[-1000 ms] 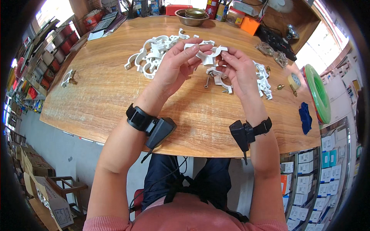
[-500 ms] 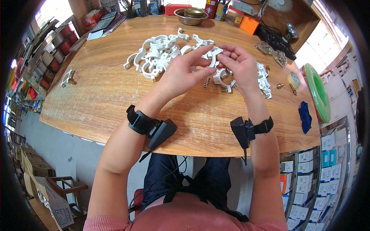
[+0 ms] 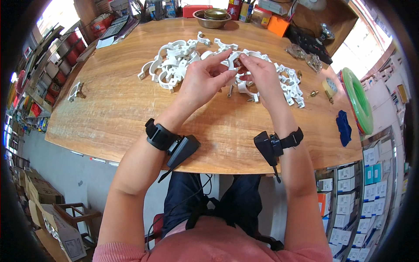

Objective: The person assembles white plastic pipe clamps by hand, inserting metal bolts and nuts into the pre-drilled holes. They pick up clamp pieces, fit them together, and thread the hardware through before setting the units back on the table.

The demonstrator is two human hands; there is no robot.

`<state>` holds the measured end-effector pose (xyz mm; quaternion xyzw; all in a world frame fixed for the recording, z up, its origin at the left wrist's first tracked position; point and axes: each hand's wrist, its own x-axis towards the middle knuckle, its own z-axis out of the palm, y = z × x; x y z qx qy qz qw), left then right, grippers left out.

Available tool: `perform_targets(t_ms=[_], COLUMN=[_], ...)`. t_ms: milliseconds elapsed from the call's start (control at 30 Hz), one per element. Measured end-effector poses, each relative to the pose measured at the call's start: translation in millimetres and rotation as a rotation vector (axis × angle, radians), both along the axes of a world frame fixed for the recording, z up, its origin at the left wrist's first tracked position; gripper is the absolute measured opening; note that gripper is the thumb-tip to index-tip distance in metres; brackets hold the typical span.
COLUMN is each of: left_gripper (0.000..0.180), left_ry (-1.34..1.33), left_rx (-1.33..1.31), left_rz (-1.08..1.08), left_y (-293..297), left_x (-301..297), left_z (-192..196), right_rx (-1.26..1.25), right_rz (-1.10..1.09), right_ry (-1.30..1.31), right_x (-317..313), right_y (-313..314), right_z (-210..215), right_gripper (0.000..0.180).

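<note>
Over the middle of the table, a white plastic pipe clamp [image 3: 231,62] is held between both hands. My left hand [image 3: 203,81] grips its left side with the thumb and fingers. From the other side, the fingers of my right hand [image 3: 261,73] pinch its upper end; whether a small screw is in them is hidden. Just beneath the hands lie a metal screw [image 3: 230,91] and another white clamp [image 3: 245,90]. Left of them is a heap of white clamp halves [image 3: 174,59]. More white clamps [image 3: 293,89] with screws lie right of my right hand.
A wooden table [image 3: 118,122] spans the view. At its right are brass fittings [image 3: 314,93], a tape roll [image 3: 330,87], a blue cloth [image 3: 344,128] and green coiled hose [image 3: 358,101]. Metal bowls [image 3: 212,18] stand at the back; a single clamp [image 3: 75,91] lies far left.
My right hand has shifted slightly left, closer to my left hand. The held clamp has moved a little left and turned between my fingers.
</note>
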<state>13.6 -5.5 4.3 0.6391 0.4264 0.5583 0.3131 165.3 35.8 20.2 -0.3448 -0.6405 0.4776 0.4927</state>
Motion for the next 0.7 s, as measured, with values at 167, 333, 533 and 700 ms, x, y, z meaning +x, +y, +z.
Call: perform_targets(t_ms=[167,333,533,700], left_gripper=[0.044,0.042,0.034,0.036], left_ry=[-0.013,0.05,-0.001,0.009], left_rx=[-0.017,-0.054,-0.023,-0.041], left_rz=[-0.002,-0.006,0.033,0.033], left_y=[1.6,1.5,0.2,1.7], left_x=[1.2,-1.3,2.3,0.9], left_z=[-1.7,-0.2,0.2,0.2], right_rx=[-0.108,-0.083,0.052,0.057], right_rz=[0.09,0.07,-0.032,-0.078], right_ry=[-0.057,0.025,0.038,0.105], right_x=[4.4,-1.3,-4.6,-4.5], right_y=[5.5,2.4,1.2,-0.2], right_z=[-4.3,-6.3,-8.6,-5.0], right_gripper=[0.025,0.025,0.019,0.017])
